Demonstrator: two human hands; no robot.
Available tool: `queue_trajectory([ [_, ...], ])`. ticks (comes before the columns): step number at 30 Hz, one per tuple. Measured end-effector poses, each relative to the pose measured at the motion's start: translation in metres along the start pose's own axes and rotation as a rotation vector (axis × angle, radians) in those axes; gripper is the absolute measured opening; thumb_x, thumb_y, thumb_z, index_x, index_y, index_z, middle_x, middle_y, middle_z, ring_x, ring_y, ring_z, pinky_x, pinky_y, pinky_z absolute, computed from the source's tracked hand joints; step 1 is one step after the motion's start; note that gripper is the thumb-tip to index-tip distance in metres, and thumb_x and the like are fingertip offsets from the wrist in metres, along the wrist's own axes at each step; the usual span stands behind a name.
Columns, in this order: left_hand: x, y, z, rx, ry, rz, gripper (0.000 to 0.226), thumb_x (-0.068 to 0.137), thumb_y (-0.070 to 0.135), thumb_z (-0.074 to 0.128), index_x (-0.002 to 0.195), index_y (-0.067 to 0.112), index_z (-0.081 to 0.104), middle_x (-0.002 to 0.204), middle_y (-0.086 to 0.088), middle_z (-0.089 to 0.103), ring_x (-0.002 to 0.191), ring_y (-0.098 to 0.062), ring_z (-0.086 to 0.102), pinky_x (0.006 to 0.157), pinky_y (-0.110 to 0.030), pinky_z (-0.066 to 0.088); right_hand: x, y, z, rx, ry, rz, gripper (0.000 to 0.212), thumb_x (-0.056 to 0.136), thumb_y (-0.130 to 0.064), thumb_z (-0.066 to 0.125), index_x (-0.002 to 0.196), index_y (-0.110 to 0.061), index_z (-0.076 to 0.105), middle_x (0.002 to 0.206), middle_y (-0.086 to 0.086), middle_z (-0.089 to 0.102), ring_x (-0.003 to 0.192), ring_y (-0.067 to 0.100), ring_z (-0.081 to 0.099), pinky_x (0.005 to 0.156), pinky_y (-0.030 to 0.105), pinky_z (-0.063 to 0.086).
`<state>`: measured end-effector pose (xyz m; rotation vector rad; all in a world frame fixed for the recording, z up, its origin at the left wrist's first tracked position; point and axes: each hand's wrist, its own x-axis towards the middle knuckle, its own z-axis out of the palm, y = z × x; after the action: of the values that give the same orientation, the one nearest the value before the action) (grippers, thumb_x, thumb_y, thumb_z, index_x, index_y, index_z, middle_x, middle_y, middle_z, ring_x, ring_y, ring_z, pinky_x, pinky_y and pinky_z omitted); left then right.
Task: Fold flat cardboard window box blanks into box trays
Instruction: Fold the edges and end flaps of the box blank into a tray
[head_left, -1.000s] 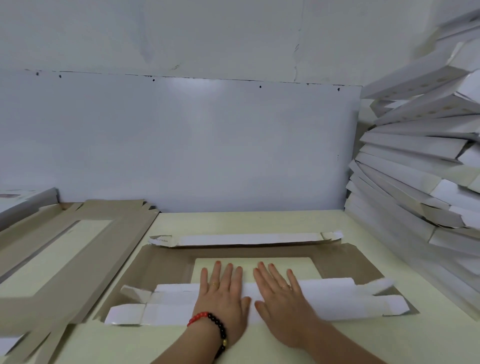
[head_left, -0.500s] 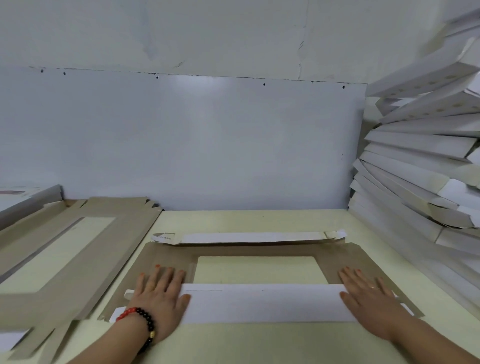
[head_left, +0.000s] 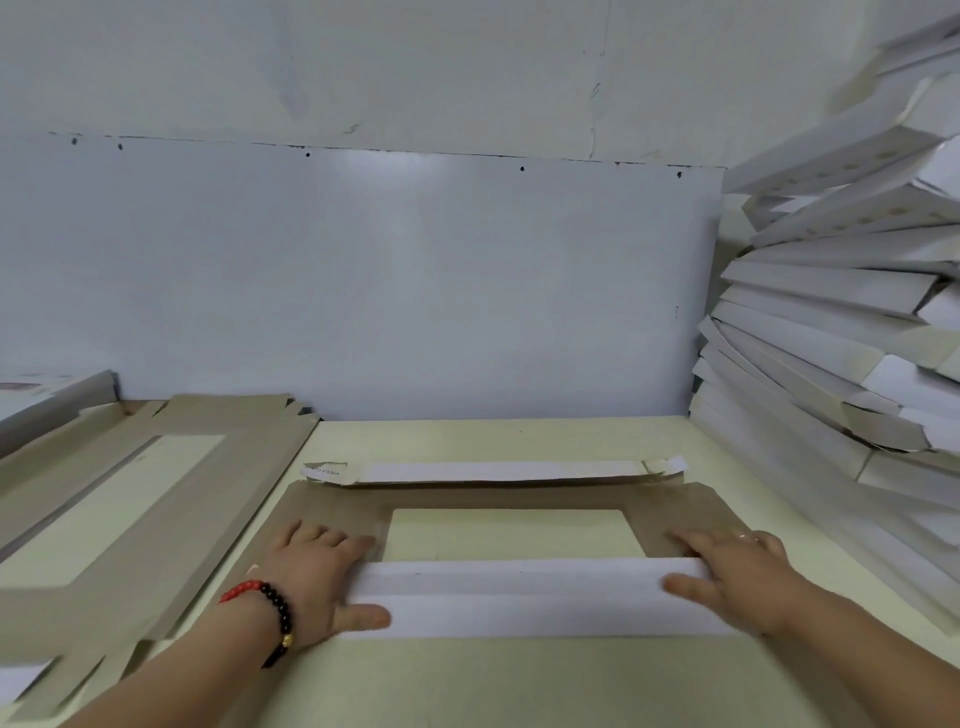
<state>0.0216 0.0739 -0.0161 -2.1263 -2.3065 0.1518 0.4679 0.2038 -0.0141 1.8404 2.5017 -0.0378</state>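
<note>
A window box blank (head_left: 498, 498) lies brown side up on the pale table (head_left: 493, 680), with the tabletop showing through its rectangular window. Its far flap (head_left: 498, 472) is folded over, white side up. The near flap (head_left: 519, 597) is a long white strip, creased lengthwise and raised from the table. My left hand (head_left: 306, 577), with a red and black bead bracelet, holds the strip's left end: fingers behind it on the brown panel, thumb in front. My right hand (head_left: 737, 577) holds the right end the same way.
A stack of flat brown blanks (head_left: 156, 499) lies on the table at the left. Folded white trays (head_left: 831, 338) are piled high along the right side. A grey-white wall panel (head_left: 389, 286) closes the back of the table.
Both hands slid apart from the middle of the near flap to its two ends. The flap, pressed flat before, now stands up with fingers behind it and thumbs in front.
</note>
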Motion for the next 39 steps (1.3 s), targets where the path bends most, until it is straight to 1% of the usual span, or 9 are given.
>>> queue_trajectory([
  [5,0.003,0.034,-0.028,-0.190,-0.168,-0.033,0.082,0.051,0.074,0.072,0.121,0.038,0.050,0.106,0.019,0.053,0.098,-0.008,0.054,0.081,-0.023,0.045,-0.003,-0.026,-0.020,0.160,-0.162,-0.083,0.055,0.059,-0.081,0.062,0.105,-0.056,0.044,0.102,-0.020,0.052,0.115,0.019,0.041,0.090,0.023,0.030],
  [8,-0.001,0.050,-0.035,-0.289,-0.191,0.000,0.057,0.051,0.065,0.077,0.090,0.034,0.051,0.091,0.018,0.054,0.080,-0.002,0.055,0.062,-0.018,0.043,-0.006,-0.040,-0.023,0.111,-0.113,-0.157,0.087,0.060,-0.080,0.063,0.137,-0.046,0.040,0.118,-0.014,0.047,0.124,0.020,0.035,0.104,0.030,0.029],
  [13,-0.013,0.085,-0.048,-0.291,-0.198,0.038,0.045,0.063,0.066,0.065,0.090,0.033,0.050,0.090,0.016,0.055,0.084,-0.008,0.057,0.068,-0.024,0.047,-0.019,-0.067,-0.031,0.204,-0.041,-0.268,0.096,0.063,-0.078,0.063,0.146,-0.042,0.031,0.136,-0.016,0.037,0.129,0.011,0.034,0.106,0.026,0.031],
  [18,-0.023,0.129,-0.048,-0.192,-0.045,0.154,0.032,0.091,0.052,0.045,0.109,0.027,0.053,0.104,0.001,0.060,0.087,-0.020,0.055,0.071,-0.030,0.042,-0.035,-0.111,-0.022,0.071,0.105,-0.417,0.056,0.086,-0.070,0.044,0.132,-0.038,0.050,0.121,-0.013,0.063,0.118,0.017,0.047,0.103,0.027,0.029],
  [20,-0.026,0.146,-0.040,-0.144,0.016,0.200,0.030,0.098,0.044,0.034,0.109,0.022,0.052,0.106,-0.006,0.062,0.093,-0.026,0.058,0.072,-0.033,0.039,-0.044,-0.125,-0.012,-0.051,0.187,-0.539,0.042,0.091,-0.060,0.044,0.120,-0.035,0.060,0.107,-0.008,0.069,0.105,0.016,0.059,0.108,0.029,0.032],
  [23,-0.032,0.163,-0.024,-0.056,0.068,0.230,0.028,0.101,0.035,0.031,0.111,0.021,0.053,0.113,-0.008,0.063,0.103,-0.029,0.058,0.085,-0.038,0.040,-0.052,-0.139,0.011,-0.242,0.365,-0.595,0.025,0.063,-0.059,0.077,0.077,-0.039,0.073,0.062,-0.012,0.066,0.055,0.005,0.063,0.077,0.021,0.054],
  [26,-0.033,0.167,-0.004,-0.028,0.119,0.218,0.033,0.100,0.034,0.029,0.121,0.020,0.050,0.126,-0.007,0.055,0.116,-0.030,0.048,0.095,-0.040,0.034,-0.057,-0.144,0.025,-0.215,0.379,-0.572,0.031,0.063,-0.057,0.078,0.061,-0.027,0.068,0.049,-0.008,0.060,0.046,0.010,0.059,0.065,0.021,0.055],
  [32,-0.014,0.153,0.015,-0.045,0.149,0.183,0.060,0.099,0.044,0.015,0.153,0.017,0.009,0.161,-0.002,0.009,0.148,-0.026,0.000,0.119,-0.045,0.001,-0.050,-0.154,0.018,-0.197,0.531,-0.522,0.038,0.071,-0.046,0.072,0.101,-0.021,0.075,0.092,-0.007,0.071,0.083,0.015,0.069,0.093,0.042,0.053],
  [39,-0.001,0.136,0.033,-0.047,0.076,0.132,0.067,0.097,0.051,0.009,0.152,0.019,-0.015,0.159,0.001,-0.021,0.142,-0.022,-0.030,0.113,-0.041,-0.021,-0.045,-0.163,0.026,-0.102,0.187,-0.370,0.057,0.093,-0.042,0.029,0.139,-0.019,0.052,0.149,-0.003,0.043,0.140,0.018,0.037,0.110,0.043,0.001],
])
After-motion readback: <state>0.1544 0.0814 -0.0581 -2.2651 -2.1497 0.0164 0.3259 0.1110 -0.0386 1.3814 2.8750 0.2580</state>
